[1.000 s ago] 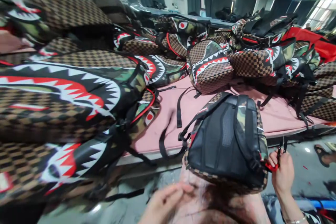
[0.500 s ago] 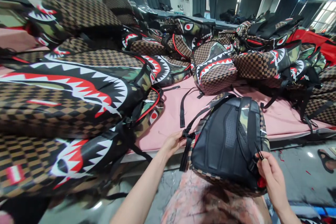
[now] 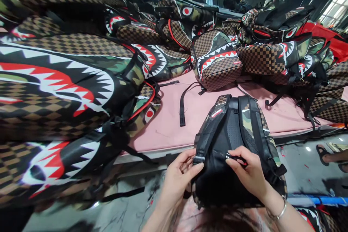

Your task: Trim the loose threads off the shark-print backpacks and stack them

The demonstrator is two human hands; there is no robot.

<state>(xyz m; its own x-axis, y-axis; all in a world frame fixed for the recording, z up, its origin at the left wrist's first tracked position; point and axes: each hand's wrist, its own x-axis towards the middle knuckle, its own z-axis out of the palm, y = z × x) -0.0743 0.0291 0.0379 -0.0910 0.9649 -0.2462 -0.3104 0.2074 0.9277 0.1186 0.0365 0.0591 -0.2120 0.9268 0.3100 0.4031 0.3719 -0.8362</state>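
Observation:
A black, checkered and camouflage backpack [image 3: 225, 185] lies with its strap side up at the table's near edge, over the person's lap. My left hand [image 3: 183, 174] pinches the buckle of its left shoulder strap [image 3: 208, 137] between thumb and fingers. Over the middle of the back panel, my right hand [image 3: 248, 170] is closed on a small dark tool with a red part, too small to name surely. The right shoulder strap [image 3: 248, 119] lies along the bag, untouched.
Large shark-mouth backpacks [image 3: 67, 76] are stacked at the left. More backpacks [image 3: 217, 58] cover the back of the pink table [image 3: 163, 116]. Loose straps lie on it. Another person's sandalled foot [image 3: 323, 154] is at the right. A blue bar [image 3: 326, 201] runs at lower right.
My right hand has moved left from the bag's right side to its middle with the small tool. My left hand now grips the strap buckle. The backpack has turned straighter, and the view has shifted.

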